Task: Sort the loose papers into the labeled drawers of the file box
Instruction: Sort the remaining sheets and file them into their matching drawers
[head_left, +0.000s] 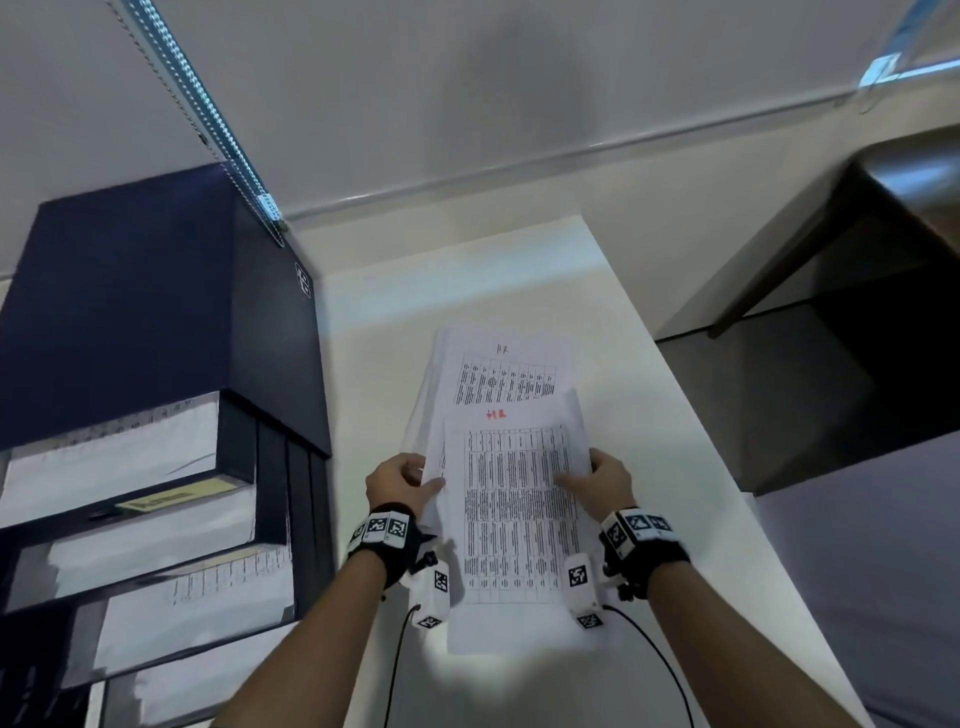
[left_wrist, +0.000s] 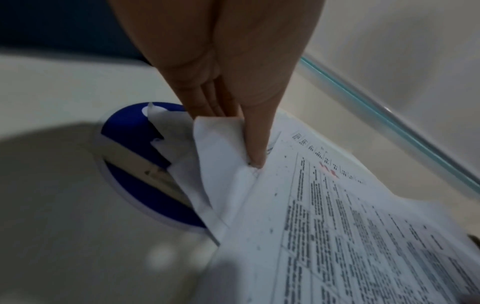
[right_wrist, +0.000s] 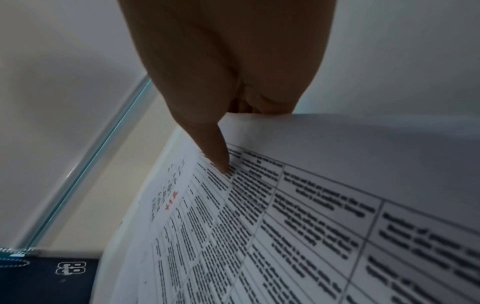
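Left hand: my left hand (head_left: 400, 480) pinches the left edge of the paper stack (head_left: 491, 387), thumb on top and fingers (left_wrist: 207, 102) curled under the bent-up margins.
Right hand: my right hand (head_left: 602, 480) grips the right edge of the top sheet (head_left: 514, 519), thumb (right_wrist: 213, 148) pressed on the printed table, the other fingers tucked beneath the paper.
Top sheet: a dense printed table with a red handwritten mark (head_left: 496, 414) above it; it spans between my two hands and runs back toward my wrists.
Sheet behind: beyond my fingertips another table page shows, headed with a dark handwritten mark (head_left: 501, 349) that I cannot read.
Desk: the white desk (head_left: 649, 415) lies under both hands and the papers.
File box: the dark blue file box (head_left: 156, 312) stands to the left of my left hand, apart from it, with several drawers (head_left: 130, 519) pulled out in steps and white sheets lying in them.
Label: a yellowish label (head_left: 174, 498) sits on one drawer front; its text is too blurred to read.
Wrists: black straps with white marker cubes (head_left: 384, 527) wrap both wrists.
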